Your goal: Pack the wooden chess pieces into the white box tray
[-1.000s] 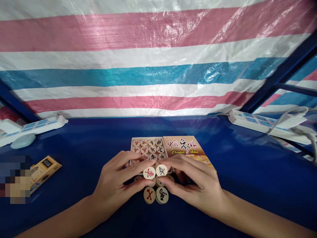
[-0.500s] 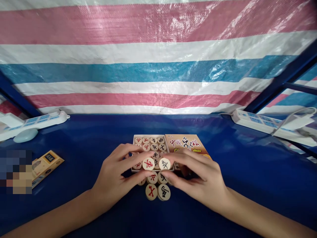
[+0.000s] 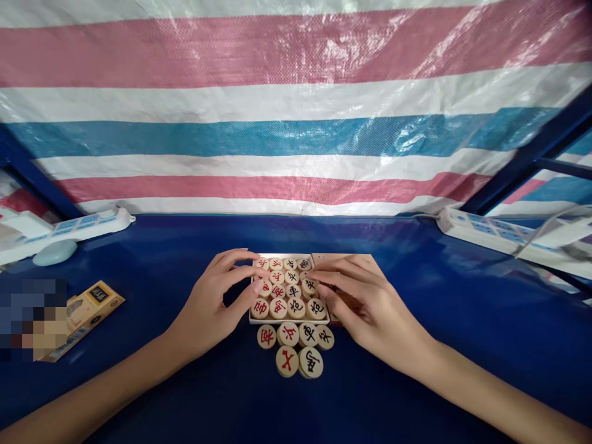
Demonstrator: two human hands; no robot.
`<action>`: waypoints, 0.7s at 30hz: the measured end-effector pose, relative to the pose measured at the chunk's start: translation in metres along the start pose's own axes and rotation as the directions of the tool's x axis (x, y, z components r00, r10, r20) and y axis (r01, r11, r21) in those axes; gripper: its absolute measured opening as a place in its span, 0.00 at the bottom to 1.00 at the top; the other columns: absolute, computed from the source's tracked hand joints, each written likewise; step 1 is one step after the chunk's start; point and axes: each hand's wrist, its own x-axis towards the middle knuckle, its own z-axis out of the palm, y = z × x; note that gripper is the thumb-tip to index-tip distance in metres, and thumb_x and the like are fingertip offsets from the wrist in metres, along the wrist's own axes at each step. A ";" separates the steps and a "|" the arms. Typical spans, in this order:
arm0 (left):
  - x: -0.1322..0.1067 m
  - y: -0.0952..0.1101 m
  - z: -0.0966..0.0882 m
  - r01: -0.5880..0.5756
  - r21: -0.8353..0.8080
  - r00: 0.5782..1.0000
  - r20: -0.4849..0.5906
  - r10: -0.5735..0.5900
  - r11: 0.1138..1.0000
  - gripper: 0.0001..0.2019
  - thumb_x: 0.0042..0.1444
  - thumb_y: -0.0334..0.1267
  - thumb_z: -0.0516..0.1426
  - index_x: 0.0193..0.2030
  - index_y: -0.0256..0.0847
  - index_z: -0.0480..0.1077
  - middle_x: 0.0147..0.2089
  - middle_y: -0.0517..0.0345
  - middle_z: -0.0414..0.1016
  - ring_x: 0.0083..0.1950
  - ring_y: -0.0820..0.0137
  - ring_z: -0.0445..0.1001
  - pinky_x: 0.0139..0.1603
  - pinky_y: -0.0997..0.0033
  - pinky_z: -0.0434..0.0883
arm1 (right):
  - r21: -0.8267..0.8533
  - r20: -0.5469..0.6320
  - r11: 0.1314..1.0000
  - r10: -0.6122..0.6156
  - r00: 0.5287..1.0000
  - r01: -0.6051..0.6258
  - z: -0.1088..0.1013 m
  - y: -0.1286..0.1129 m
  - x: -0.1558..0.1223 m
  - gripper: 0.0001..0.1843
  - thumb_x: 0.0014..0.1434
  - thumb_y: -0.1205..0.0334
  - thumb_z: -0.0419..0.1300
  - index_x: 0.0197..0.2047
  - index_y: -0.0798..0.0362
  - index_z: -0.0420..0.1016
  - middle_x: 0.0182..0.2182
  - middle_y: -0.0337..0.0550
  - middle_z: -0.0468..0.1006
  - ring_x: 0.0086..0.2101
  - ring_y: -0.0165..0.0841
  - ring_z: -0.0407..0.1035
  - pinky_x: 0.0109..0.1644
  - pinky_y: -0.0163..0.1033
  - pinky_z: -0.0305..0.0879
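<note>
A shallow white box (image 3: 290, 321) holds rows of round Chinese chess pieces with red and black characters. My left hand (image 3: 229, 290) reaches over the box's left side, its thumb and index finger closed about a red-marked chess piece (image 3: 264, 288) in the third row. On the right side, the fingers and thumb of my right hand (image 3: 370, 302) close about a black-marked chess piece (image 3: 309, 285). That hand partly hides the box lid (image 3: 365, 262). In front of the box stand more chess pieces, among them a red one (image 3: 287, 361) and a black one (image 3: 311, 362), some stacked.
A small tan carton (image 3: 95, 305) lies to the left on the blue tabletop (image 3: 185, 240). Behind it are a pale computer mouse (image 3: 55, 253) and a white power strip (image 3: 92, 225). Another power strip (image 3: 485, 231) sits at the right. A striped plastic sheet (image 3: 296, 135) hangs behind.
Both hands have moved apart and away from me, lowering the red and black chess pieces from above the box into its left and right columns. The view has shifted slightly.
</note>
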 end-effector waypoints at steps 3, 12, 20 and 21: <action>-0.001 0.005 -0.002 -0.064 0.040 0.997 0.035 0.063 0.997 0.12 0.68 0.39 0.51 0.53 0.53 0.73 0.64 0.63 0.66 0.70 0.63 0.57 0.68 0.56 0.62 | 0.056 0.068 0.997 -0.059 0.996 0.055 -0.002 -0.007 -0.001 0.16 0.69 0.64 0.52 0.57 0.45 0.71 0.53 0.39 0.76 0.55 0.34 0.66 0.60 0.44 0.60; -0.003 0.007 -0.004 -0.106 -0.003 0.992 -0.063 0.106 0.994 0.11 0.67 0.34 0.52 0.50 0.48 0.73 0.56 0.59 0.72 0.60 0.67 0.67 0.61 0.62 0.66 | 0.138 -0.095 0.988 -0.050 0.994 0.062 -0.004 -0.009 -0.004 0.16 0.66 0.67 0.54 0.56 0.47 0.71 0.45 0.40 0.78 0.46 0.35 0.69 0.52 0.44 0.63; -0.022 0.023 -0.002 -0.535 0.122 0.840 -0.034 0.542 0.836 0.06 0.58 0.33 0.61 0.43 0.42 0.72 0.33 0.60 0.76 0.30 0.71 0.70 0.32 0.65 0.63 | -0.003 -0.057 0.891 -0.454 0.889 0.455 -0.002 -0.023 -0.022 0.12 0.57 0.66 0.62 0.45 0.56 0.74 0.30 0.43 0.76 0.28 0.34 0.67 0.29 0.43 0.62; -0.025 0.023 -0.001 -0.567 0.149 0.818 -0.013 0.575 0.810 0.06 0.58 0.38 0.61 0.41 0.41 0.72 0.30 0.60 0.75 0.28 0.71 0.69 0.29 0.65 0.60 | -0.039 -0.041 0.872 -0.490 0.871 0.489 -0.001 -0.024 -0.024 0.11 0.56 0.63 0.63 0.43 0.56 0.74 0.27 0.42 0.75 0.26 0.34 0.65 0.26 0.43 0.59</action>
